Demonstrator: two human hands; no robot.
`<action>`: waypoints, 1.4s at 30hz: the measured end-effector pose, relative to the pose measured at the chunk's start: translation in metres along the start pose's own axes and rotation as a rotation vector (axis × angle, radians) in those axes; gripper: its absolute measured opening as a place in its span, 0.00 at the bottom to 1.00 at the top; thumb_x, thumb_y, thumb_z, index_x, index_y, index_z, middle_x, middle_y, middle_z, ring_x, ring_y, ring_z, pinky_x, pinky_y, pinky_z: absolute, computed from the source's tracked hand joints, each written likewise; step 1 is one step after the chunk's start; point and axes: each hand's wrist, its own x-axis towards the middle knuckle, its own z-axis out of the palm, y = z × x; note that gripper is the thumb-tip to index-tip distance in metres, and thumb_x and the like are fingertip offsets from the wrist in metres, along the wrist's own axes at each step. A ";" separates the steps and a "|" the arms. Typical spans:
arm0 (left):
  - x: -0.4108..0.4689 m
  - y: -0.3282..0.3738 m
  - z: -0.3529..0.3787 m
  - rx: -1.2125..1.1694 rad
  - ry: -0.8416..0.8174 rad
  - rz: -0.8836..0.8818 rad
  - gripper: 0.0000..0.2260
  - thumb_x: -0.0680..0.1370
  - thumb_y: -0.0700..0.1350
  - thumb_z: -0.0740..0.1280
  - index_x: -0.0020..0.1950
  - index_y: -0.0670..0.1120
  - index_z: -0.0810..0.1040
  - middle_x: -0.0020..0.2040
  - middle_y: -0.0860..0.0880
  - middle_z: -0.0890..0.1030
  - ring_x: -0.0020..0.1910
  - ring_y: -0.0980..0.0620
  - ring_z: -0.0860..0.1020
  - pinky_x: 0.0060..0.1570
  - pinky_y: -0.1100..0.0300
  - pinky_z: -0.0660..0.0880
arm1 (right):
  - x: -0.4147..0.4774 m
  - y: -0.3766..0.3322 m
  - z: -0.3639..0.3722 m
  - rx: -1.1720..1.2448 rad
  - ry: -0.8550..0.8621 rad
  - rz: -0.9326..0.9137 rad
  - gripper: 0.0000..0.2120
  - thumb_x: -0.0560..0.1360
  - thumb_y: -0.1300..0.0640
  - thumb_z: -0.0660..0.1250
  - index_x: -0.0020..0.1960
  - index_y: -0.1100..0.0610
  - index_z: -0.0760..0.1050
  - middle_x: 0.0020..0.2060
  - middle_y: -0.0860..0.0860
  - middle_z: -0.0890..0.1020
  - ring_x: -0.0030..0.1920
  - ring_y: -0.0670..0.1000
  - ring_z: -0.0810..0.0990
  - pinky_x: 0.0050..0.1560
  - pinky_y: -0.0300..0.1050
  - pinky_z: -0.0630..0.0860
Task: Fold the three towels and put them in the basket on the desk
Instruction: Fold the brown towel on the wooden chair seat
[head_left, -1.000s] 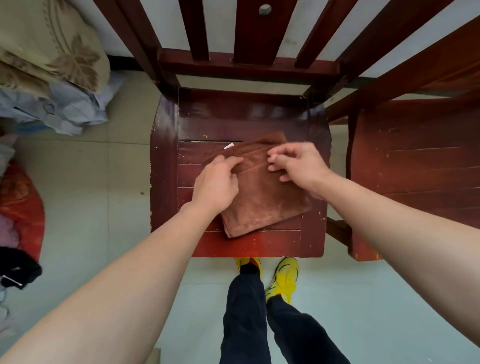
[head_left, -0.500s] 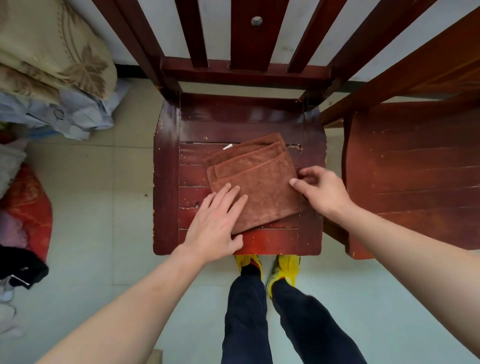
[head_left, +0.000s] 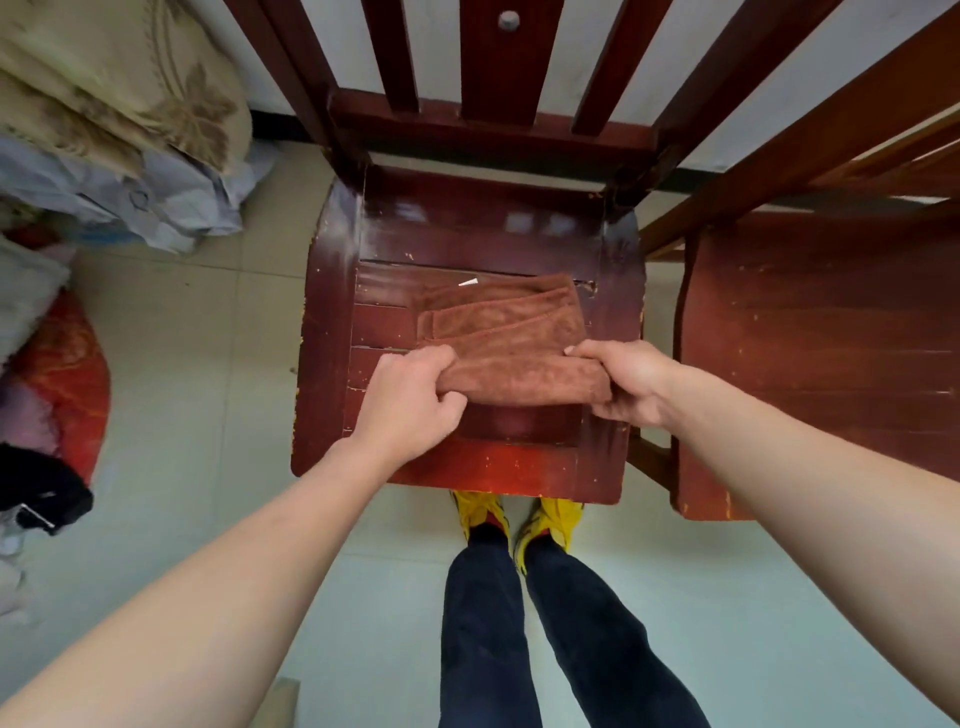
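A brown towel (head_left: 519, 343) lies folded on the seat of a dark red wooden chair (head_left: 332, 322). Its near edge is lifted off the seat and rolled over towards the chair's back. My left hand (head_left: 410, 400) grips the left end of that lifted edge, fingers curled under the cloth. At the right end my right hand (head_left: 623, 384) grips the cloth the same way. A small white tag (head_left: 467, 283) shows at the towel's far edge. No basket or desk is in view.
A second red wooden chair (head_left: 831, 338) stands close on the right. Bedding and clothes (head_left: 104, 130) are piled on the floor at the left, with a red bundle (head_left: 67, 374) below them. My legs and yellow shoes (head_left: 519, 514) stand just before the chair.
Both hands moved from lying beside the flat towel to its near edge. They took hold of that edge and lifted it towards the chair's back.
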 end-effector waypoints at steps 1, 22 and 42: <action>0.005 0.006 -0.009 -0.142 0.004 -0.091 0.06 0.67 0.44 0.65 0.41 0.45 0.78 0.37 0.49 0.82 0.41 0.47 0.78 0.43 0.57 0.72 | -0.002 -0.004 -0.003 0.045 -0.019 0.024 0.04 0.74 0.55 0.69 0.44 0.55 0.77 0.32 0.52 0.79 0.26 0.48 0.78 0.25 0.36 0.72; 0.058 -0.017 0.005 -0.754 0.138 -0.774 0.07 0.76 0.43 0.64 0.39 0.48 0.73 0.39 0.47 0.79 0.42 0.45 0.78 0.47 0.47 0.78 | 0.039 -0.040 0.006 -0.631 0.476 -0.857 0.13 0.76 0.51 0.66 0.59 0.52 0.77 0.51 0.53 0.84 0.54 0.55 0.81 0.56 0.49 0.76; 0.032 0.002 0.010 0.189 0.037 -0.219 0.11 0.79 0.39 0.59 0.61 0.45 0.72 0.54 0.44 0.72 0.47 0.42 0.76 0.43 0.47 0.75 | 0.037 -0.002 0.056 -1.073 0.423 -1.168 0.09 0.80 0.50 0.60 0.54 0.52 0.76 0.46 0.50 0.77 0.38 0.57 0.80 0.31 0.47 0.73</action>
